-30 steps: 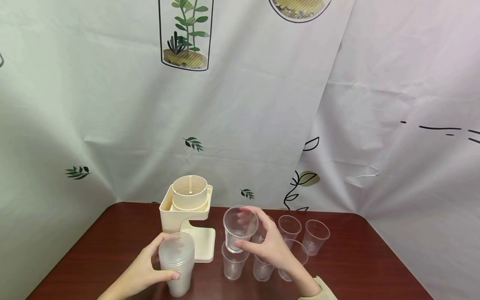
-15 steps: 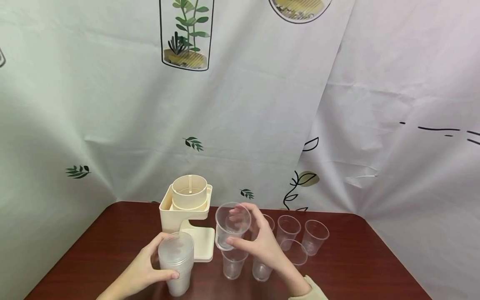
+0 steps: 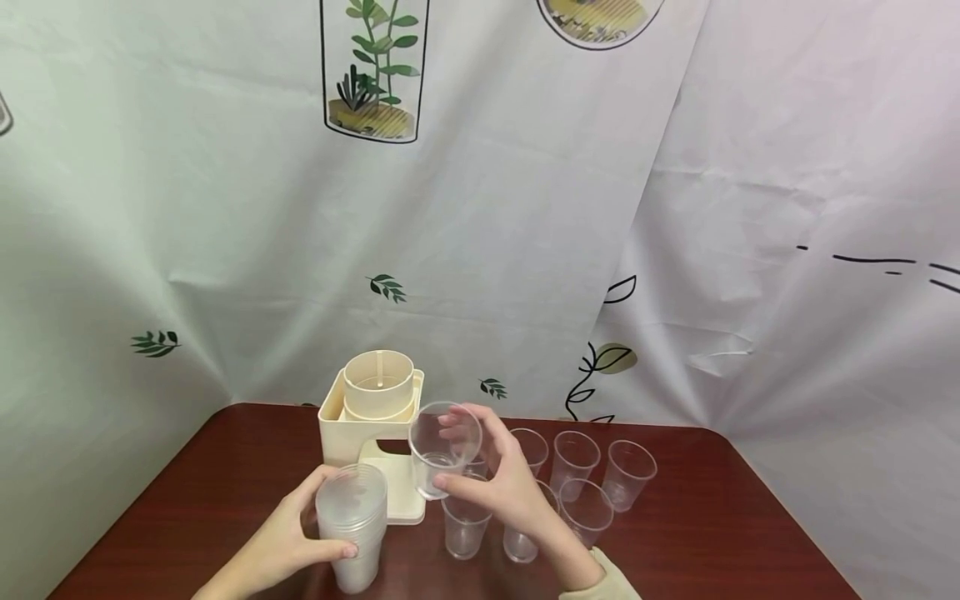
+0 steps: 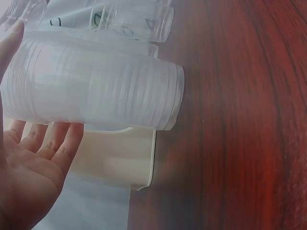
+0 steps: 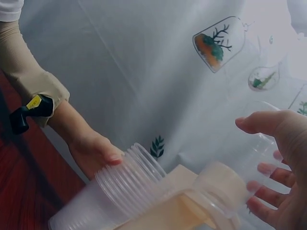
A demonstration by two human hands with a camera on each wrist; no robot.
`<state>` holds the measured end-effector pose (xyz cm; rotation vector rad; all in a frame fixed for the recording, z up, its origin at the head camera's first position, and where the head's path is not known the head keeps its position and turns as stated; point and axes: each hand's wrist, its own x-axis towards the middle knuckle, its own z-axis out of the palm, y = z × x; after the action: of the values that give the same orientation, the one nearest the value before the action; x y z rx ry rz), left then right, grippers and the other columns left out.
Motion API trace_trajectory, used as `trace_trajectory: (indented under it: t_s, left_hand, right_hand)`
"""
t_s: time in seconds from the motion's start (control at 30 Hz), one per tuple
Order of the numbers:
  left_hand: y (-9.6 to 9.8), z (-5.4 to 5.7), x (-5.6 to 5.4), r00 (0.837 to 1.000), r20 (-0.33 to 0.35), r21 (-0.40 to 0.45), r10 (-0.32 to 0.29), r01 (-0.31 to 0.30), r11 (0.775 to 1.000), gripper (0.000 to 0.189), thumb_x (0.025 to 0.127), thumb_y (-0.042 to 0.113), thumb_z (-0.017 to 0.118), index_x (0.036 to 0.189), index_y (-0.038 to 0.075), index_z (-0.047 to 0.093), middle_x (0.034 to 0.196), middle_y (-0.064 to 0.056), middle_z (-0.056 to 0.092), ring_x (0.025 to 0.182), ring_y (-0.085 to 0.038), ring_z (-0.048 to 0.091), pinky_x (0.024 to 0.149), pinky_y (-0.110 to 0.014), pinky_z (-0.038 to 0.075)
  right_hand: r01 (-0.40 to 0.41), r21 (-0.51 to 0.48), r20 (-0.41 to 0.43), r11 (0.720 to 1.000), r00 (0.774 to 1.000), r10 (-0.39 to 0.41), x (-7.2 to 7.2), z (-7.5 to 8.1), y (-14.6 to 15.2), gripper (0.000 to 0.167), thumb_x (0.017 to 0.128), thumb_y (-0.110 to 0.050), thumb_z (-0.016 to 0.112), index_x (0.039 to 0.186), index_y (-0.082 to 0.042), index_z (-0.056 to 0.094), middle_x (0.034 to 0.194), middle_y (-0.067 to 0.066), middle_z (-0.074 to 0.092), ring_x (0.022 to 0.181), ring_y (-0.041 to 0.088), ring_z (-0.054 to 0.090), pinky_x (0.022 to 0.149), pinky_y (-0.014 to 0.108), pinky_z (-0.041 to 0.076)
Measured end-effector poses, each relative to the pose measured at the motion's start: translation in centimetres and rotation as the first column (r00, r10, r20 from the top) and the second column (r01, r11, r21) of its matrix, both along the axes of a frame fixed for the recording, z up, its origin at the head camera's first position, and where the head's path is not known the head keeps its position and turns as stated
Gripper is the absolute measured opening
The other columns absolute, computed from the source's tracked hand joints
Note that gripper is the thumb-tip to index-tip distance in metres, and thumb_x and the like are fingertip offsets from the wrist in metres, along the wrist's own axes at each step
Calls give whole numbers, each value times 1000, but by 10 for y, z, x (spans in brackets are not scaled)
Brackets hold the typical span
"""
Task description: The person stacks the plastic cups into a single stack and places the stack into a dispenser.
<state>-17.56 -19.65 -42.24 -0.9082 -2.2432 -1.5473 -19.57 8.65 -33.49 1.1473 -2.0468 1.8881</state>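
Note:
In the head view my left hand (image 3: 288, 533) grips a tall stack of nested clear plastic cups (image 3: 354, 525), thumb on the near side and fingers behind. My right hand (image 3: 504, 482) holds a single clear plastic cup (image 3: 433, 467) upright between thumb and fingers, raised in front of the cream-coloured stand (image 3: 352, 437). That stand has a round open holder (image 3: 380, 400) on top and a flat base plate. The right wrist view shows the held cup (image 5: 259, 148) overlapping the stand, with the stack (image 5: 124, 187) beyond.
Several single clear cups stand upright on the dark red table (image 3: 225, 475) to the right, including a front cup (image 3: 465, 533) below my right hand and a far-right cup (image 3: 628, 475). A white patterned cloth (image 3: 487, 208) hangs behind the table.
My right hand has carried its cup to the left and slightly up, from above the front cup towards the stand. The left hand and the stack stay in place.

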Motion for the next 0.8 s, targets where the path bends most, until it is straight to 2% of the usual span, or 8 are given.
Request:
trace_trajectory:
  t_s: [0.2, 0.3, 0.63, 0.8]
  left_hand:
    - [0, 1, 0, 1000, 19, 3, -3, 3, 1000, 66, 67, 1, 82, 123, 8, 46, 118, 14, 55, 94, -4, 61, 75, -23, 52]
    - [0, 1, 0, 1000, 11, 1, -4, 4, 1000, 66, 67, 1, 82, 123, 8, 47, 118, 14, 56, 94, -4, 61, 75, -23, 52]
    - [0, -1, -1, 1000, 10, 11, -24, 24, 1000, 67, 68, -1, 81, 123, 7, 46, 117, 14, 56, 94, -4, 62, 75, -23, 53]
    - [0, 1, -1, 1000, 17, 5, -21, 21, 1000, 66, 68, 0, 81, 123, 8, 46, 117, 14, 57, 95, -4, 62, 76, -23, 52]
  right_hand:
    - [-22, -25, -3, 999, 1000, 22, -1, 1, -6, 64, 77, 0, 74, 133, -1, 44, 128, 23, 55, 119, 20, 56, 99, 31, 47]
    - [-34, -39, -10, 999, 999, 34, -1, 2, -10, 63, 77, 1, 74, 133, -1, 44, 128, 25, 55, 118, 21, 57, 98, 32, 48]
    - [-69, -71, -26, 995, 997, 67, 3, 9, -24, 66, 76, 3, 75, 134, -5, 44, 128, 25, 54, 119, 35, 54, 98, 33, 49]
    - [-86, -68, -53, 994, 995, 82, 4, 9, -30, 66, 76, 5, 73, 134, -3, 44, 129, 24, 53, 118, 25, 56, 97, 34, 48]
